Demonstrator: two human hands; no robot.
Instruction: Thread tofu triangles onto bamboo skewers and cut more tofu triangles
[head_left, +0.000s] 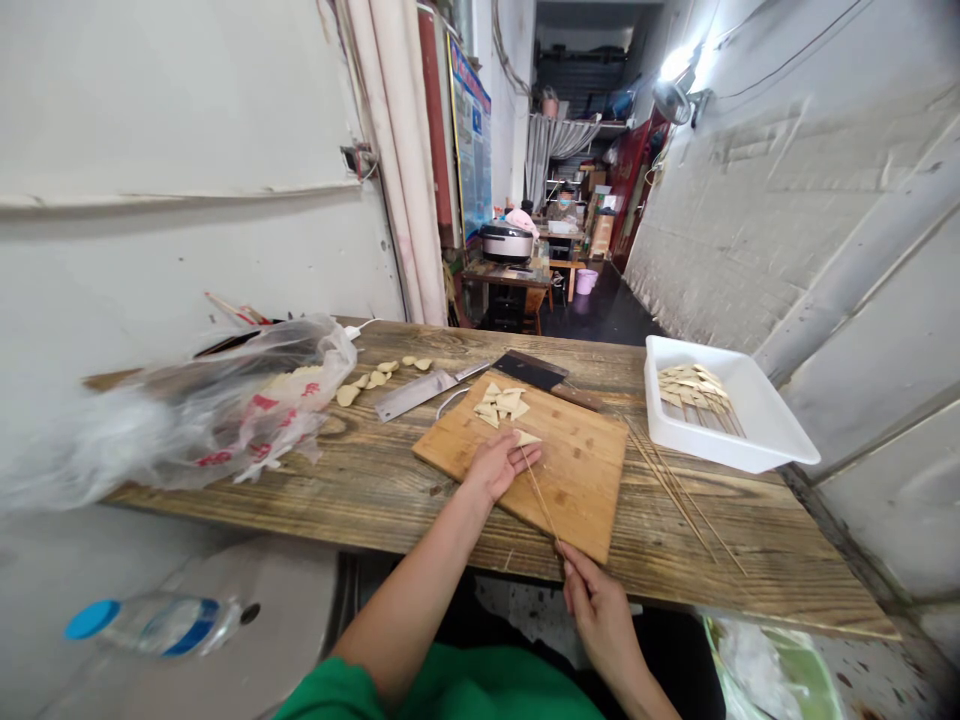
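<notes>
Where the wooden skewer (540, 495) meets the triangular piece (529, 438), the tip is too fine to make out, so I cannot tell whether it has gone in or only touches the edge. The left hand (495, 468) is turned palm up and partly curled, pinching that pale piece near its fingertips, above the cutting board (577, 450); the thumb and fingers cover part of it. The right hand (592, 598), nearer the body and beyond the front edge of the worktop (337, 495), pinches the skewer's lower end between thumb and forefinger, its other fingers folded in, so that the end itself is hidden. Just beyond the left hand lies a heap of similar pieces (501, 402), overlapping too much to count. Farther past that hand, to its left, are a cleaver (412, 395) and some rounded pale pieces (382, 375); straight beyond it is a dark-bladed tool (529, 369), hard to identify. Well to the left of the left hand sits a crumpled plastic bag (240, 440), its contents blurred by the film. Right of the right hand and farther off, loose skewers (679, 495) lie beside a white tray (697, 445) holding loaded skewers (694, 385). Below and to the right of the right hand, a green tub (817, 670) is cut off by the lower border
</notes>
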